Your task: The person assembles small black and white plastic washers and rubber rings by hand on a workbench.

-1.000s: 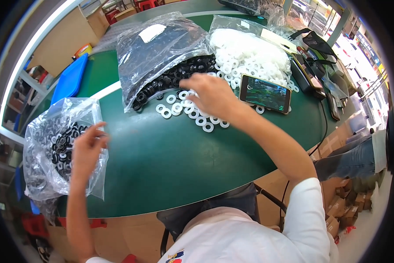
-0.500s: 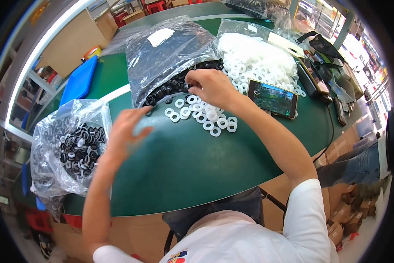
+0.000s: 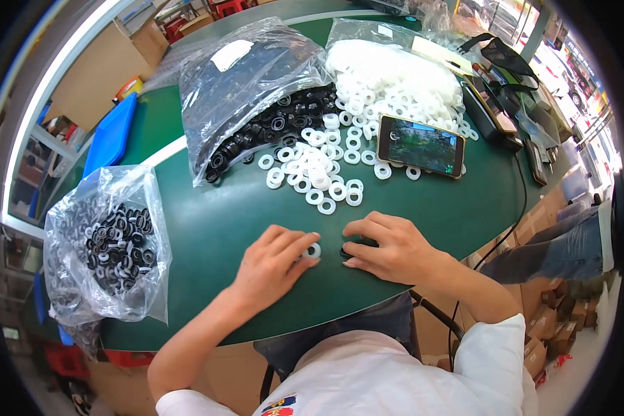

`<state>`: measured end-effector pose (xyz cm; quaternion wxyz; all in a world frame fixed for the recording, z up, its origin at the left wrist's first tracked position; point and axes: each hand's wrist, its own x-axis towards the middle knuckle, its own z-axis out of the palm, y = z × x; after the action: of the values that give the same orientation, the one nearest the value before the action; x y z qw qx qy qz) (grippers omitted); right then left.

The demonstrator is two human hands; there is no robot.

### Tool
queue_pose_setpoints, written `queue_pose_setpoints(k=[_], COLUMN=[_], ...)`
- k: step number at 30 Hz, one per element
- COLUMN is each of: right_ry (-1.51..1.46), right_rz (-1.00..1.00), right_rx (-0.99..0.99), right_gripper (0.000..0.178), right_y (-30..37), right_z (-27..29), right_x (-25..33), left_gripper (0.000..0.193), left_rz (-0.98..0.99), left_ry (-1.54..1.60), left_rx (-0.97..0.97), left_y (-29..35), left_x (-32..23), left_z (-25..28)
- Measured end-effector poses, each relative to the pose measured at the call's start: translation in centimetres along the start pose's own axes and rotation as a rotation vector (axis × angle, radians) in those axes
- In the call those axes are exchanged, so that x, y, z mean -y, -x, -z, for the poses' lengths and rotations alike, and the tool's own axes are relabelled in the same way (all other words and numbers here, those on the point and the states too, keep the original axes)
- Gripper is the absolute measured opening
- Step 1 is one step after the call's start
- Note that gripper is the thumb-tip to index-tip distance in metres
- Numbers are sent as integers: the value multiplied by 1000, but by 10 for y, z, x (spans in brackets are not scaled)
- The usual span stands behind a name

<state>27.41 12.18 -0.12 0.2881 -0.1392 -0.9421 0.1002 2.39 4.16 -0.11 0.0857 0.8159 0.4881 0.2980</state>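
Low over the near part of the green table, my left hand (image 3: 274, 265) pinches a white ring (image 3: 313, 251) between thumb and fingers. Opposite it, my right hand (image 3: 385, 248) is closed round a black ring (image 3: 346, 252), mostly hidden by the fingers. The two rings face each other a short gap apart. Beyond my hands lies a loose heap of white rings (image 3: 327, 206). Behind that, black rings (image 3: 284, 123) spill from the mouth of a clear plastic bag (image 3: 246, 59). Farther right, many more white rings (image 3: 423, 97) pour out of a second bag.
A phone (image 3: 421, 147) leans among the white rings. At the left, an open plastic bag (image 3: 145, 291) holds mixed black and white pieces. A blue tray (image 3: 110, 135) stands behind it. Dark cases (image 3: 489, 114) and a cable (image 3: 524, 187) lie on the right side of the green table (image 3: 215, 236).
Both hands have come back toward me from the ring piles and now face each other. A white ring is in the left hand and a black one in the right.
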Motion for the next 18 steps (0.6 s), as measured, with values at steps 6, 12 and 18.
queue_pose_setpoints(k=[6, 12, 18], right_ry=[-88, -91, -256], right_rz=[-51, -335, -226], right_rx=[-7, 27, 62], right_gripper=[24, 28, 29], right_y=[11, 6, -8], right_z=[-3, 3, -3], right_x=[7, 33, 27], left_gripper=[46, 33, 21], left_rz=[28, 82, 157], left_ry=[-10, -53, 47], left_rx=[-81, -145, 25], left_y=[-3, 11, 11], left_x=[-20, 5, 24], left_z=[-12, 17, 27])
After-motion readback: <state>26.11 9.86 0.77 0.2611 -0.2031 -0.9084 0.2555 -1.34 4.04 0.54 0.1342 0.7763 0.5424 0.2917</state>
